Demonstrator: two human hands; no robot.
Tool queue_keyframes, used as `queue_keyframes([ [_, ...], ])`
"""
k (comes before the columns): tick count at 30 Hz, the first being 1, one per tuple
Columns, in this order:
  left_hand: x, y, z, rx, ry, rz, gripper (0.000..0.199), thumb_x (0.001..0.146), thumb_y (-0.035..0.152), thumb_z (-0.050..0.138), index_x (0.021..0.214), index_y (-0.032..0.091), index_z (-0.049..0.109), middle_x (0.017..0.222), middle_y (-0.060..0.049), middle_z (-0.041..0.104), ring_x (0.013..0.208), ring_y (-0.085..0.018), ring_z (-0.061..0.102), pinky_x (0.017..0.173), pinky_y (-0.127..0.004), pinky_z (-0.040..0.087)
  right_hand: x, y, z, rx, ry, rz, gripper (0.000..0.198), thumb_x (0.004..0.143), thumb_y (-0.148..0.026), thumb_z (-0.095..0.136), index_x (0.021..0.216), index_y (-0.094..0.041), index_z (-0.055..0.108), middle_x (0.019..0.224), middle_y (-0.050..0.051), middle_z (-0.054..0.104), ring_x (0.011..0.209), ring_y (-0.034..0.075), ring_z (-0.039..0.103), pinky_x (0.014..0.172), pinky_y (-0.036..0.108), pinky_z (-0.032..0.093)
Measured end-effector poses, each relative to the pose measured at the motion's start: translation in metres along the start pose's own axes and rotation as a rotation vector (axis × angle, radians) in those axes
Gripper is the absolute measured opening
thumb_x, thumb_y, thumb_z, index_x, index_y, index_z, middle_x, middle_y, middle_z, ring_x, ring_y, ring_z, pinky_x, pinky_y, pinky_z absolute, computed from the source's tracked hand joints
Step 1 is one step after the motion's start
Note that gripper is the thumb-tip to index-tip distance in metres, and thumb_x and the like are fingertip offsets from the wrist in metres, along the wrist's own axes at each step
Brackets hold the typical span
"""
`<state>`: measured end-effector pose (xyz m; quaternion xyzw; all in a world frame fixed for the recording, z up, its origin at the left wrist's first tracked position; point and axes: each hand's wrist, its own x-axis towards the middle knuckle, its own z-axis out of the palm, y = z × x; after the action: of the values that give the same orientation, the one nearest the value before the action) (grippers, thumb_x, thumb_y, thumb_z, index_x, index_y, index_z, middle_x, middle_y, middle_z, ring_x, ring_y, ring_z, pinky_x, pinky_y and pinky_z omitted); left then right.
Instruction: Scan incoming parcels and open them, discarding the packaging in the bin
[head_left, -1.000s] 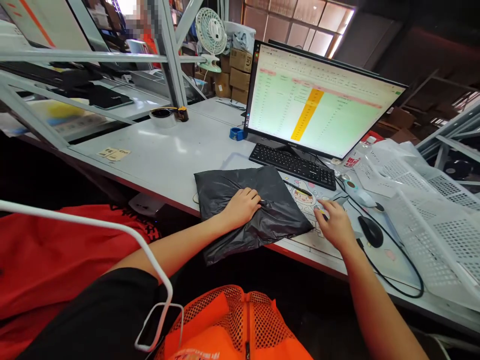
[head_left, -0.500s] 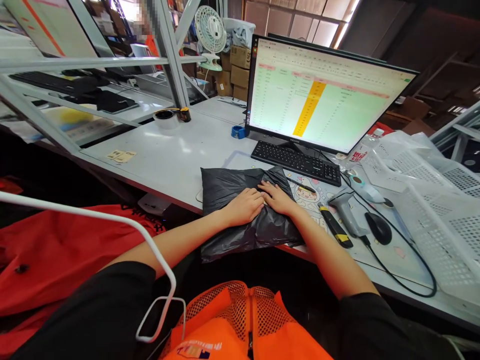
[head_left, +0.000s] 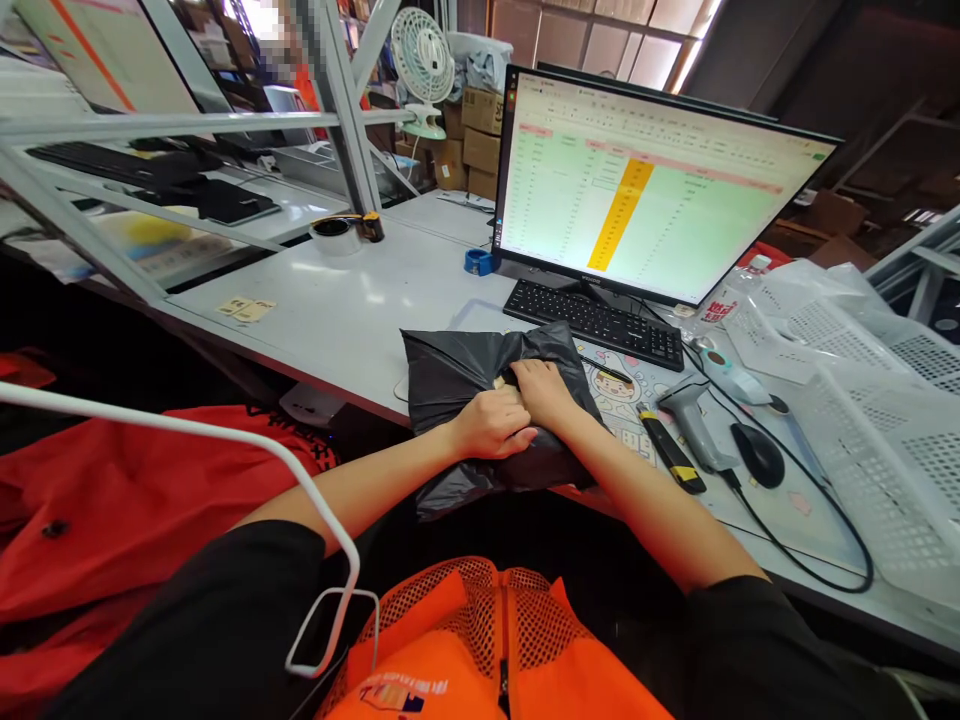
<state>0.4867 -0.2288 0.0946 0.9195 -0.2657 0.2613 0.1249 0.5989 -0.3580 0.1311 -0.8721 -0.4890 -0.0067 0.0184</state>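
Note:
A black plastic mailing bag point(head_left: 442, 375) lies over the desk's front edge, its film creased and pulled tight towards its middle. My left hand point(head_left: 491, 422) is closed on the film there, thumb pointing right. Right beside it, my right hand point(head_left: 544, 392) has its fingers curled into the same spot, also gripping the bag. Between the hands a small patch of something pale beige point(head_left: 501, 384) shows through an opening in the film. What it is, I cannot tell. The fingertips of both hands are largely hidden.
Behind the bag stand a keyboard point(head_left: 592, 322) and a monitor point(head_left: 652, 190). To the right lie a pen point(head_left: 607, 370), a utility knife point(head_left: 670, 450), a barcode scanner point(head_left: 694, 425), a mouse point(head_left: 757, 455) and white plastic baskets point(head_left: 885, 460). A white bar point(head_left: 225, 428) crosses the lower left.
Both hands, earlier lying on the bag with fingers more extended, have curled into its film. The film is now drawn up and opened between them, showing a pale patch.

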Motion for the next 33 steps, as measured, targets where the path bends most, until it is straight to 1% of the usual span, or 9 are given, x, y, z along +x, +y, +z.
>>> queue_keyframes([
  [4,0.019,0.017,-0.01,0.014,-0.061,-0.101,0.052,0.108,0.043,0.036,0.067,0.021,0.06,0.062,-0.008,0.064,0.061,-0.021,0.062,0.066,-0.037,0.046,0.016,-0.017,-0.011,-0.096,0.032,0.003,0.036,0.11,-0.027,0.04,0.132,-0.01,0.063,0.131,0.025,0.068,0.123,0.035,0.064,0.103,0.043,0.045],
  [8,0.017,0.073,-0.038,0.033,-0.139,-0.337,0.053,0.107,0.049,0.042,0.069,0.02,0.064,0.06,-0.009,0.064,0.054,-0.021,0.059,0.056,-0.034,0.038,0.029,0.003,-0.028,-0.142,0.04,0.1,0.04,0.109,-0.018,0.033,0.14,-0.014,0.059,0.127,0.023,0.071,0.117,0.032,0.069,0.093,0.037,0.048],
  [14,-0.079,0.143,-0.095,-0.387,-0.255,-0.488,0.059,0.111,0.048,0.034,0.061,0.021,0.048,0.05,0.0,0.046,0.044,-0.014,0.042,0.05,-0.033,0.025,0.026,0.064,-0.058,-0.181,0.08,0.342,0.04,0.104,-0.012,0.037,0.135,-0.009,0.063,0.119,0.031,0.071,0.112,0.04,0.071,0.092,0.047,0.051],
  [16,-0.112,0.137,-0.107,-0.445,-0.318,-0.612,0.061,0.113,0.048,0.027,0.061,0.021,0.043,0.051,0.0,0.047,0.046,-0.014,0.046,0.05,-0.031,0.028,0.025,0.067,-0.057,-0.169,0.075,0.32,0.038,0.104,-0.017,0.044,0.135,-0.014,0.065,0.121,0.027,0.073,0.113,0.039,0.07,0.093,0.046,0.051],
  [19,-0.129,0.107,-0.12,-0.251,-0.251,-0.771,0.051,0.111,0.046,0.03,0.074,0.022,0.055,0.067,-0.001,0.063,0.06,-0.018,0.062,0.057,-0.031,0.04,0.028,0.052,-0.049,-0.028,0.105,0.207,0.042,0.101,-0.021,0.055,0.142,-0.023,0.065,0.131,0.016,0.073,0.118,0.032,0.069,0.095,0.037,0.05],
  [23,-0.092,0.062,-0.126,-0.145,-0.127,-0.54,0.027,0.105,0.027,0.044,0.121,0.022,0.064,0.119,-0.008,0.074,0.109,-0.025,0.071,0.097,-0.036,0.053,0.025,0.023,-0.043,0.199,0.037,0.088,0.032,0.104,-0.026,0.05,0.12,-0.02,0.077,0.116,0.01,0.079,0.103,0.024,0.07,0.087,0.028,0.049],
  [26,-0.048,0.03,-0.11,-0.051,-0.228,-0.406,0.044,0.098,0.026,0.059,0.142,0.02,0.057,0.144,-0.014,0.064,0.132,-0.03,0.061,0.113,-0.043,0.046,0.012,0.006,-0.041,0.211,0.01,0.066,0.033,0.107,-0.032,0.049,0.111,-0.017,0.079,0.113,0.011,0.078,0.1,0.023,0.07,0.087,0.027,0.049],
  [30,-0.01,-0.006,-0.08,0.214,-0.453,-0.531,0.076,0.076,0.054,0.087,0.135,0.013,0.062,0.138,-0.022,0.066,0.134,-0.043,0.054,0.112,-0.053,0.042,-0.007,-0.007,-0.033,0.181,0.041,0.128,0.032,0.105,-0.027,0.05,0.11,-0.017,0.079,0.123,0.014,0.075,0.107,0.025,0.069,0.092,0.029,0.049],
  [33,-0.007,-0.021,-0.071,0.256,-0.532,-0.529,0.09,0.071,0.07,0.086,0.135,0.01,0.065,0.141,-0.026,0.063,0.138,-0.047,0.048,0.115,-0.057,0.037,-0.015,-0.008,-0.029,0.159,0.062,0.182,0.033,0.106,-0.028,0.048,0.111,-0.017,0.078,0.123,0.014,0.074,0.111,0.026,0.068,0.092,0.03,0.049],
])
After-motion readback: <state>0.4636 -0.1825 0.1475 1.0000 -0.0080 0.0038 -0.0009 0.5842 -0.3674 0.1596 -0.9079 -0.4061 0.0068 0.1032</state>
